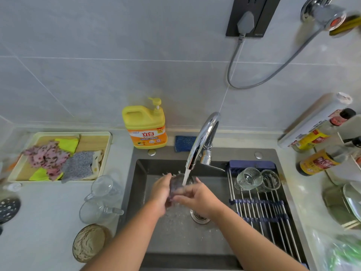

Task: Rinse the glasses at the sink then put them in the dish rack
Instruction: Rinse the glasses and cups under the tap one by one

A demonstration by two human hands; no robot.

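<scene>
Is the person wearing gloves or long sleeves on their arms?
No gloves. The left hand and right hand are bare, and so are the left forearm and right forearm. No sleeve shows up to the picture's edge. Neither wrist has a watch or bracelet. The fingers are too blurred to check for rings.

Detergent bottle point(144, 122): we see yellow, with an orange label.
Cloths point(46, 157): we find pink blotched, lime, grey speckled.
Dish rack point(254, 212): we note silver bars, navy bands.
</scene>
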